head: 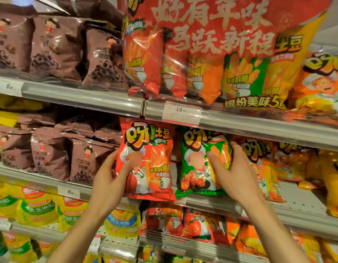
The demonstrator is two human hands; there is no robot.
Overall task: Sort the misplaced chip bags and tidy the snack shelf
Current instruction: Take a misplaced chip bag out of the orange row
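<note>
A red chip bag (155, 149) stands upright at the front of the middle shelf (230, 205). My left hand (109, 179) grips its left edge, thumb across the front. Right beside it stands a green chip bag (194, 164), and my right hand (234, 171) holds its right side with the thumb on the front and the fingers behind. Orange chip bags (263, 168) of the same brand lean just right of the green one.
Brown chocolate-ring snack bags (50, 156) fill the left of the middle shelf and the shelf above. A large multipack (211, 54) overhangs the upper shelf rail with a price tag (181, 113). Yellow bags (39, 211) and red bags (175, 221) sit below.
</note>
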